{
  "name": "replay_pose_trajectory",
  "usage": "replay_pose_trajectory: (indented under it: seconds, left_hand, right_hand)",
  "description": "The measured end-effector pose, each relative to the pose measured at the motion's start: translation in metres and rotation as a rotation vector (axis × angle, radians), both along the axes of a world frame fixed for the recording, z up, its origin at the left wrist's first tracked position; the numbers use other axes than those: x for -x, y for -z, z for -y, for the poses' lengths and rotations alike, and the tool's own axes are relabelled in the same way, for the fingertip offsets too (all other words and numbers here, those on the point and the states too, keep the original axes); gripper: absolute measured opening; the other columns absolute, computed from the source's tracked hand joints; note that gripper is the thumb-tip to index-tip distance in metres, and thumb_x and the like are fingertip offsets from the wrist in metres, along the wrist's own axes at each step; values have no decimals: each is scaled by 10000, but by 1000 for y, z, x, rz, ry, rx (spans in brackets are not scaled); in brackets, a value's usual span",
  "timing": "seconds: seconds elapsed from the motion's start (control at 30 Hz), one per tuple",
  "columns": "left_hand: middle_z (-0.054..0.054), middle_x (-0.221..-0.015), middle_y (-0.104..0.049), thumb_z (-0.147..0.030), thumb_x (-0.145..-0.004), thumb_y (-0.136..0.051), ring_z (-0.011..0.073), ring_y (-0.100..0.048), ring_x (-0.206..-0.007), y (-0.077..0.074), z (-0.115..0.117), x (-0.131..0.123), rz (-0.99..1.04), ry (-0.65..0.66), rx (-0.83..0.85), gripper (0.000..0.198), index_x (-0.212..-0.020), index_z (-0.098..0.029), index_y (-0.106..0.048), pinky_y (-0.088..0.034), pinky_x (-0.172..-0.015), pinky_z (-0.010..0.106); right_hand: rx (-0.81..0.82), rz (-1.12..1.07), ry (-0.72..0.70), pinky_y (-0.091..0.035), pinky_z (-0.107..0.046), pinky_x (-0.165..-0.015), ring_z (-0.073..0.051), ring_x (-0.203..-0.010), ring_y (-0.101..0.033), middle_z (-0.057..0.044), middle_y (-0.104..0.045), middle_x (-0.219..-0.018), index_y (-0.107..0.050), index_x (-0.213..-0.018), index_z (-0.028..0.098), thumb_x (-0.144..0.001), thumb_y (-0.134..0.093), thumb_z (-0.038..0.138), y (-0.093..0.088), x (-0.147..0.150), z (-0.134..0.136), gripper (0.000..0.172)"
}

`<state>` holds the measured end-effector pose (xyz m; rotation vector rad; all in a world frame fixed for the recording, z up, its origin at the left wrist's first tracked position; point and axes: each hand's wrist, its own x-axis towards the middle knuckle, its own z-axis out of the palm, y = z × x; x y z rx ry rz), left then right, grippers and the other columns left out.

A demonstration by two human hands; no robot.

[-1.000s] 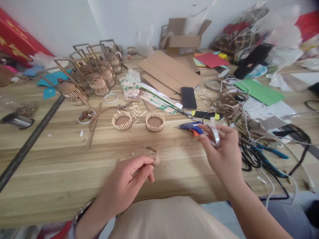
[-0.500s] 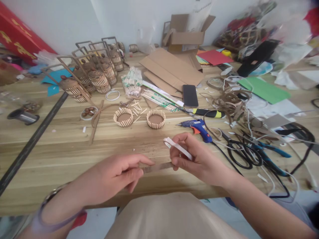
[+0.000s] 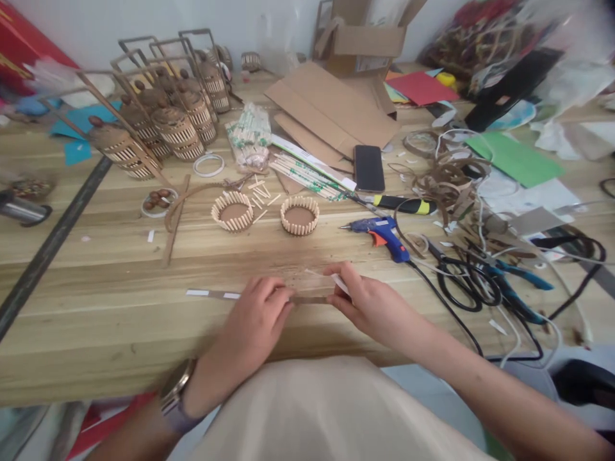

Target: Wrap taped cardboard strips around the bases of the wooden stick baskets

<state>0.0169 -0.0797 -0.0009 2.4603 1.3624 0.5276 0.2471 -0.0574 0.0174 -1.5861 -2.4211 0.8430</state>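
Observation:
A thin brown strip stretches between my two hands near the front of the table. My left hand is closed over it, with curled fingers pressed on the strip. Past that hand the strip runs on to the left, bearing white patches. My right hand pinches its right end, and a white paper strip sticks out among the same fingers. Beyond my hands stand two round cups, a left one and a right one, each ringed with short wooden sticks.
A blue glue gun lies right of the cups, near a phone and a yellow-black cutter. Pliers and tangled cords are at right. Several stick lanterns stand back left; cardboard lies behind.
My left hand has turned palm down and closed on the brown strip, whose white-patched end now shows at left. The right hand stays on its end. The view has shifted slightly.

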Motion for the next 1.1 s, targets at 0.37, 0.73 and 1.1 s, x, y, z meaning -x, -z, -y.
replay_pose_trajectory:
  seconds: [0.37, 0.73, 1.1]
  left_hand:
    - [94, -980, -636, -147, -1014, -382, 213, -582, -915, 49, 4, -9, 28, 144, 10, 277, -1043, -134, -657, -539, -822, 367]
    - [160, -1164, -639, -82, -1005, -310, 247, -574, -1034, 49, 13, -3, -145, 294, -92, 343, -1273, -62, -524, -515, -936, 426]
    - [165, -1172, -649, -62, -984, -314, 244, -596, -1017, 47, 13, -2, -205, 311, -99, 330, -1155, -95, -594, -505, -921, 419]
  right_hand:
    - [-305, 44, 38, -517, -377, -777, -265, -965, -653, -124, -601, -1130, -592, -1117, 243, -949, -485, 384, -13, -49, -20, 244]
    - [734, -72, -166, -409, -252, -553, -156, -648, -543, -27, -673, -798, -676, -865, 228, -879, -545, 388, -50, -48, -33, 207]
    - [1114, -199, -93, -223, -194, -410, -43, -460, -337, 14, -660, -729, -631, -843, 163, -675, -665, 312, 1, -10, -60, 226]
